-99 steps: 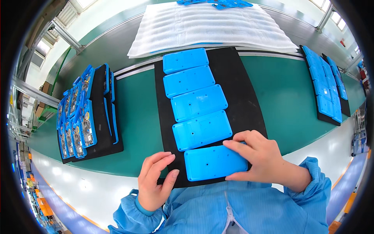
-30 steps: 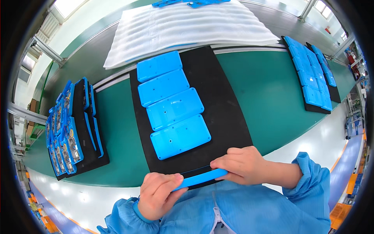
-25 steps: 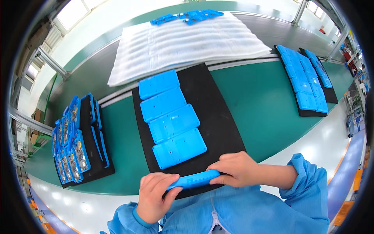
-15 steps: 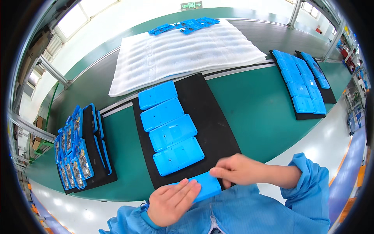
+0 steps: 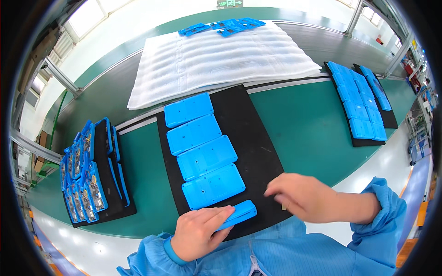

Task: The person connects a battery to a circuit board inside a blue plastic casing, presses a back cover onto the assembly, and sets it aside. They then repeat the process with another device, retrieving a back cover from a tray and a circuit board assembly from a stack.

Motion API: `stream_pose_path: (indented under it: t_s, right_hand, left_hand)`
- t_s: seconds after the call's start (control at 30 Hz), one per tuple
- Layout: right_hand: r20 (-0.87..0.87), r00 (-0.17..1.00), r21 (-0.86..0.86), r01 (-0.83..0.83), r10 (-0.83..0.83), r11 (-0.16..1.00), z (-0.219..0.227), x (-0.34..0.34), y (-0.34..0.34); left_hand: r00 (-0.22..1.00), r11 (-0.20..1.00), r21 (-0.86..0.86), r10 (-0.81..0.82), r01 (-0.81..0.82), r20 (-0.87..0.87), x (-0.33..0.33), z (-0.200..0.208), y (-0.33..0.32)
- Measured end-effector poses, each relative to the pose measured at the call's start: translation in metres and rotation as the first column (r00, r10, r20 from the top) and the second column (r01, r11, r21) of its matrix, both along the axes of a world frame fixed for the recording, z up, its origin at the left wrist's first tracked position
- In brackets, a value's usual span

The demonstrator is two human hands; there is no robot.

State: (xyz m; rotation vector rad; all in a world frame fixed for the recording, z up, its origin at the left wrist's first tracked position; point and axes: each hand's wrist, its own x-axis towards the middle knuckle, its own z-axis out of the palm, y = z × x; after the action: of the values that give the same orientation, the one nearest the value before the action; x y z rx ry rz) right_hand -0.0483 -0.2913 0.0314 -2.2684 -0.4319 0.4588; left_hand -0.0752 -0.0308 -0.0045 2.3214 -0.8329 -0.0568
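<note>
Near the front edge of the black mat, my left hand (image 5: 200,233) is closed around a blue plastic case (image 5: 241,212). The case is tipped so that its narrow side shows, and my palm and fingers cover its left end. Apart from it on the right is my right hand (image 5: 301,197), its fingers bent inward and somewhat blurred. Whatever lies between them, if anything, is hidden. Just beyond the held case, several flat blue cases (image 5: 214,186) lie face down in a column, small holes showing in their backs.
A black mat (image 5: 255,152) lies under the column on the green table (image 5: 299,119). At left, stacked mats carry blue shells (image 5: 95,188) with exposed parts. More blue cases (image 5: 361,129) lie on mats at right. White foam sheeting (image 5: 221,64) with blue pieces (image 5: 239,25) spreads behind.
My right hand has come off the case and moved right. My left hand has tilted the case up onto its side. The view has shifted slightly.
</note>
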Motion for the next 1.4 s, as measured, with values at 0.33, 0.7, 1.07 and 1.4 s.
stream_pose_path:
  t_s: [0.33,0.7,1.07,1.4]
  right_hand:
    - [0.394,0.897,0.256,-0.316,0.199,0.914,-0.027,0.003,0.034]
    - [0.586,0.771,0.101,-0.374,0.249,0.922,-0.038,0.008,0.053]
    - [0.534,0.788,-0.05,-0.333,0.307,0.942,-0.015,0.01,0.041]
    - [0.599,0.73,-0.155,-0.298,0.329,0.942,-0.014,0.002,0.041]
  left_hand:
    - [1.0,1.0,-0.021,0.015,-0.014,0.01,0.005,-0.001,0.001]
    - [0.995,0.999,-0.01,0.041,-0.04,0.088,0.006,-0.01,0.002]
    - [0.996,0.994,-0.07,0.084,-0.082,0.029,0.003,-0.01,0.011]
    - [0.97,0.997,-0.065,0.065,-0.051,0.235,-0.005,-0.025,0.018]
